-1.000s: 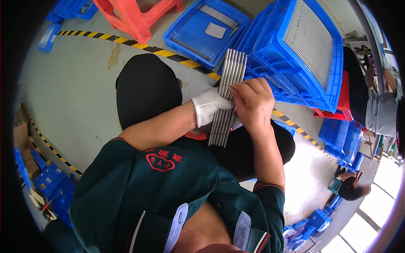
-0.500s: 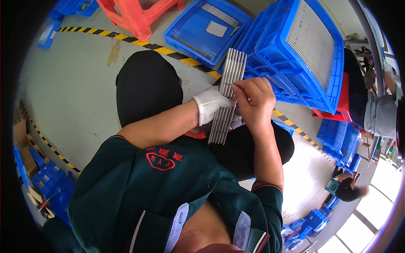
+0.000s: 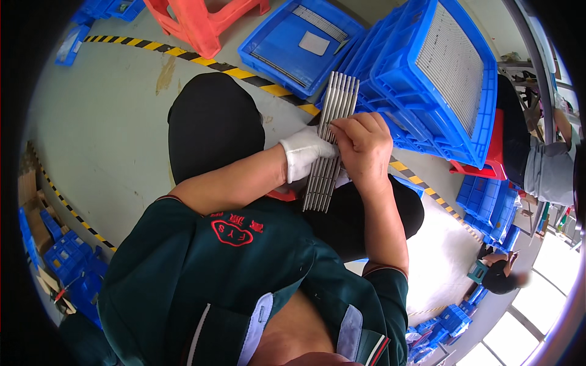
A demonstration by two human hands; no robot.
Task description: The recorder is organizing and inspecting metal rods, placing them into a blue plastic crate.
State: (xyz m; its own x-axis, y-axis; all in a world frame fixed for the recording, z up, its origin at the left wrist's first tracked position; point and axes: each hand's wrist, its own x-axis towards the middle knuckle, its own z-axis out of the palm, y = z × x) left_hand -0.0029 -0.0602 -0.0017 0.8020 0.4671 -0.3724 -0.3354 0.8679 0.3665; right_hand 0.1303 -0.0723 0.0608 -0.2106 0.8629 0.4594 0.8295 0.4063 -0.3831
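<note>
A flat row of several slim silver metal rods (image 3: 339,100) lies side by side in front of me, slanting over my lap. My left hand (image 3: 304,152), in a white glove, is closed around the row at its middle. Bare, my right hand (image 3: 366,143) presses thumb and forefinger together against the rods' upper face, just above the gloved fingers. Whether something small sits in that pinch is hidden. Grooves or joints cross the rods near their lower ends.
A blue crate (image 3: 421,79) packed with rods stands tilted at the right, on stacked crates. Beyond my knees, a shallow blue tray (image 3: 262,52) holds some rods and a paper slip. A red stool (image 3: 207,30) is at the far left. Other people sit at the right.
My right hand has shifted slightly left across the rods, its pinch now farther over the row. The left hand keeps its hold; the rods have barely moved.
</note>
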